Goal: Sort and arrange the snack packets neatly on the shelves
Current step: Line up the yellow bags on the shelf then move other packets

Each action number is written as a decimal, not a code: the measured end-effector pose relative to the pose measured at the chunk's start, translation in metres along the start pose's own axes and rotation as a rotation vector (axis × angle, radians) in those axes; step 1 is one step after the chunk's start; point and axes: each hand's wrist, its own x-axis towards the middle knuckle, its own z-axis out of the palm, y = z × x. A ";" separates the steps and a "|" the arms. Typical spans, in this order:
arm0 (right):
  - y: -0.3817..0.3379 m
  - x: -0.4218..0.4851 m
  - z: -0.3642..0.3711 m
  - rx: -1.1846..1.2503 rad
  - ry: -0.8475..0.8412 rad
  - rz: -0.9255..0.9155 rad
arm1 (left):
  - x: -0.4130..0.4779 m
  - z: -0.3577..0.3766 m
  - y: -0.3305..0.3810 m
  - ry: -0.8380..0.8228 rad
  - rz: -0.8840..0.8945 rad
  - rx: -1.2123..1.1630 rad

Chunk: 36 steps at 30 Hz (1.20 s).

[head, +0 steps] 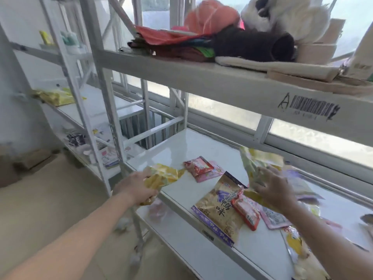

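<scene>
Left grip (137,188) pinches a yellow packet (161,175) off the shelf's (181,142) front-left corner. Right grip (276,188) is over pale packets (260,160) mid-shelf; blur hides whether it holds one. We judge the packets light, crinkly and slippery: take them by the sealed edges.

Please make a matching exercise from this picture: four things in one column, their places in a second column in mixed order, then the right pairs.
1 yellow packet
2 gold packet
3 black furry roll
4 barcode label

a on top of the upper shelf
b stuck on that shelf's front rim
c gripped by the left hand
d flat on the shelf below

Pairs: 1-c; 2-d; 3-a; 4-b
</scene>
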 end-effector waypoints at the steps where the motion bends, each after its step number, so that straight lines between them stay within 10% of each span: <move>1: -0.034 -0.008 0.021 0.048 -0.045 -0.067 | -0.010 -0.003 -0.013 0.025 -0.024 -0.041; 17: -0.529 -0.067 0.209 0.123 -0.396 -0.636 | -0.115 -0.138 -0.378 0.334 -0.541 -0.101; 36: -0.901 0.031 0.406 0.162 -0.637 -0.705 | 0.032 -0.286 -0.699 0.408 -0.680 -0.042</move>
